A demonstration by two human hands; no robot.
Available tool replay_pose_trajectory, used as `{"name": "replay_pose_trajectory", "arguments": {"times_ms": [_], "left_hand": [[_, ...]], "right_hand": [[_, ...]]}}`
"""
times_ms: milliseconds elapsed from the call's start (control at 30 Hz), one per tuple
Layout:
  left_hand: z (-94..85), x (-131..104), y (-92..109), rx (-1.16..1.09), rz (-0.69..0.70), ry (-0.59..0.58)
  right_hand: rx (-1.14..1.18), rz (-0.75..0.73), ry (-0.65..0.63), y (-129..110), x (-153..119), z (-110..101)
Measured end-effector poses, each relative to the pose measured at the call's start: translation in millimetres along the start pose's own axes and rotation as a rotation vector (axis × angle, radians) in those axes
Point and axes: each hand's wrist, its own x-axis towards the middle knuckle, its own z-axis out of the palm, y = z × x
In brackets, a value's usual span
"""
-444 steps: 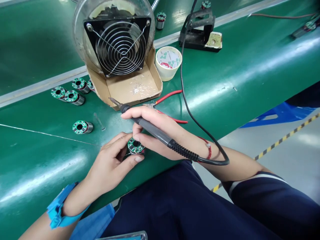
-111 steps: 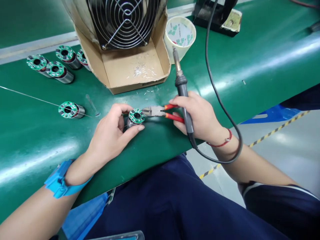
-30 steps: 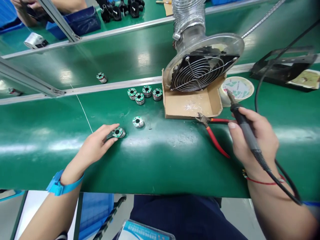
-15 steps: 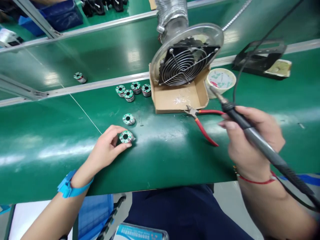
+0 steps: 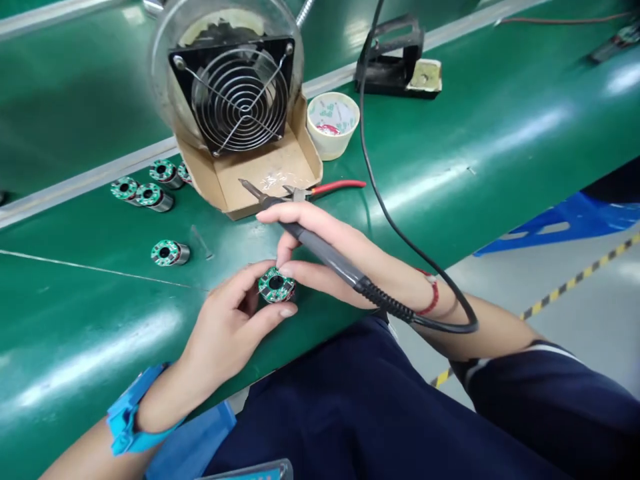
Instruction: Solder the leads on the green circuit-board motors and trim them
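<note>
My left hand (image 5: 235, 320) grips a small cylindrical motor (image 5: 277, 285) between thumb and fingers; a green ring-shaped circuit board with a dark centre hole tops it. My right hand (image 5: 320, 247) holds a soldering iron (image 5: 325, 257), its tip pointing up and left over the cardboard tray, away from the motor. Thumb and a fingertip of that hand meet at the motor's far edge; whether something tiny is pinched there I cannot tell. Another such motor (image 5: 170, 253) lies to the left, its board facing me.
Several more motors (image 5: 155, 197) stand beside a cardboard tray (image 5: 240, 208) under a fan with a wire guard (image 5: 245, 110). Red-handled cutters (image 5: 337, 187) lie by the tray. Behind are a tape roll (image 5: 333, 127) and an iron stand (image 5: 393, 80). The iron's black cable (image 5: 375, 177) loops across the right.
My right hand has come left with the soldering iron and now reaches the motor in my left hand. The view has swung to the right.
</note>
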Motion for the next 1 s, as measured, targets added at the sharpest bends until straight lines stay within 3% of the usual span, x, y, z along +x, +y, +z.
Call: {"name": "replay_pose_trajectory", "arguments": {"times_ms": [400, 800, 1000], "left_hand": [[0.1, 0.9, -0.8, 0.123, 0.184, 0.02], [-0.8, 0.6, -3.7, 0.097, 0.173, -0.009], [0.7, 12.5, -4.7, 0.219, 0.149, 0.022]], "right_hand": [[-0.026, 0.104, -0.115, -4.7, 11.0, -3.3], [0.047, 0.061, -0.141, 8.6, 7.8, 6.5], [-0.024, 0.026, 0.05, 17.6, -4.1, 16.9]]}}
